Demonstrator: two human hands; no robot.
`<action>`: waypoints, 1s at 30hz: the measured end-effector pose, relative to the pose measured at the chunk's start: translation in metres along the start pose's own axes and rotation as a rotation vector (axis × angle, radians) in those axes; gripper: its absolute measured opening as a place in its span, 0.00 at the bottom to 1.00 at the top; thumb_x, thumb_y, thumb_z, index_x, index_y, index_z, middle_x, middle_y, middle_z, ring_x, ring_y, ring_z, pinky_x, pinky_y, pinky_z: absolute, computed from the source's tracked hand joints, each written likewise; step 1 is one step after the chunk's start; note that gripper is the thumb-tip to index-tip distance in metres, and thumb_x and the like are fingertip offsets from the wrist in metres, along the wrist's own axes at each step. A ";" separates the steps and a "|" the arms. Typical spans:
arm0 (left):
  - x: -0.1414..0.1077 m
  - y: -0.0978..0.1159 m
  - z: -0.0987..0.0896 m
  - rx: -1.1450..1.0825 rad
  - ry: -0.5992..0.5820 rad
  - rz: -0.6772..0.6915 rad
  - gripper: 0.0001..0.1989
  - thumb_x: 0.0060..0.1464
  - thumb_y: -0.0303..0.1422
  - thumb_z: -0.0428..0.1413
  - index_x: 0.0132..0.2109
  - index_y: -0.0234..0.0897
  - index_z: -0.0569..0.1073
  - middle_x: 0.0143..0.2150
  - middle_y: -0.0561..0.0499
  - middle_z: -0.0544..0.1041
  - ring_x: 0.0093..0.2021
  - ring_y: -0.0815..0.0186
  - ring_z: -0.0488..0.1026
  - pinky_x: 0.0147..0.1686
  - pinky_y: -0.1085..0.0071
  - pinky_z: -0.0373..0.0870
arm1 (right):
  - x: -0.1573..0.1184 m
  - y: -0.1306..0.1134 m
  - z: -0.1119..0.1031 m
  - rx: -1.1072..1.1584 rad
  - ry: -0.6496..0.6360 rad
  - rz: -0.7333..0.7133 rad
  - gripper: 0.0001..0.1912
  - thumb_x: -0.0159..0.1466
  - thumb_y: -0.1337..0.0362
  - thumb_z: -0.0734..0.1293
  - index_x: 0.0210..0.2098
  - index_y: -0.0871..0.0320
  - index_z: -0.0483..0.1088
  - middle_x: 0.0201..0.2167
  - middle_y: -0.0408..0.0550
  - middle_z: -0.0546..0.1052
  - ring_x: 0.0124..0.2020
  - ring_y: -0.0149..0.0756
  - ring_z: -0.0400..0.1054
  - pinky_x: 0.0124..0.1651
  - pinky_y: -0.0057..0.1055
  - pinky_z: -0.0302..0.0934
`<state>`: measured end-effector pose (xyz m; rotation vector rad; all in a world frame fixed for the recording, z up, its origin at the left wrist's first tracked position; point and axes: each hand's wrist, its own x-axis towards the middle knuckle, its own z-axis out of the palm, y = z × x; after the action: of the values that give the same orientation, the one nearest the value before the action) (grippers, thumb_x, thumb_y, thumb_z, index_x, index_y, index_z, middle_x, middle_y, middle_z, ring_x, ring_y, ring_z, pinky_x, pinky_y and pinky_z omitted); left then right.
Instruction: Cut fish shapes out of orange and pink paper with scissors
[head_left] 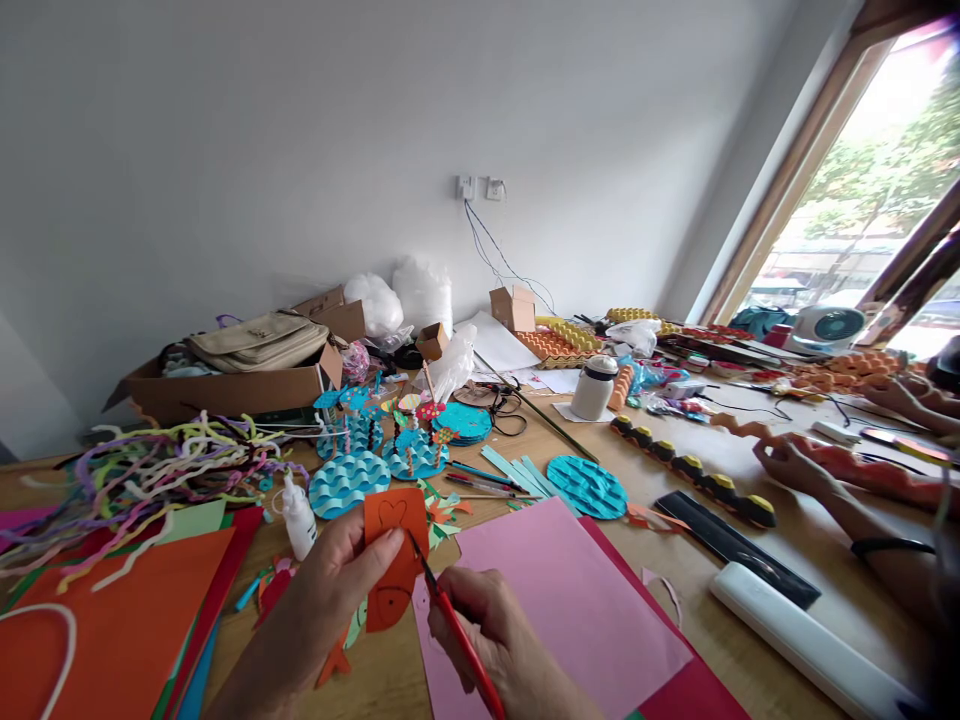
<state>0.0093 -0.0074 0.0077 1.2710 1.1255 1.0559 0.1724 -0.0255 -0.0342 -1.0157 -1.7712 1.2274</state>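
The orange card [399, 580] is located at the lower centre of the frame, held with its drawn face towards the camera, presumably so that the pencilled heart and curved outline stay readable. The left hand [341, 575] grips the card at its left side, thumb flat on the front face; the fingers behind are largely hidden, but this hold would stiffen the sheet and leave the right edge free. The right hand [487, 620] is closed around the red handles of the scissors [466, 645], whose blades meet that free edge – their exact opening cannot be told. Below and right, a pink sheet [577, 600] overlaps a red sheet [697, 690], likely stacked within reach as stock. Left of the hands, a white glue bottle [299, 522] stands upright, a position that suits quick pick-up. At centre, pens [487, 478] lie beside pale green strips [517, 470] – beyond the work area. At the right of the frame, another person's hand [795, 465] touches an orange scalloped strip [847, 465]
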 end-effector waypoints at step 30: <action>0.002 -0.006 -0.003 -0.016 -0.061 -0.016 0.11 0.50 0.38 0.55 0.35 0.36 0.77 0.23 0.56 0.70 0.27 0.66 0.68 0.30 0.72 0.66 | -0.001 0.001 0.000 -0.031 0.005 -0.021 0.21 0.65 0.54 0.60 0.20 0.57 0.52 0.16 0.35 0.51 0.19 0.25 0.43 0.21 0.25 0.39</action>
<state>0.0066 -0.0055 0.0019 1.2714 1.0769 1.0058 0.1730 -0.0264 -0.0352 -1.0149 -1.7973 1.1871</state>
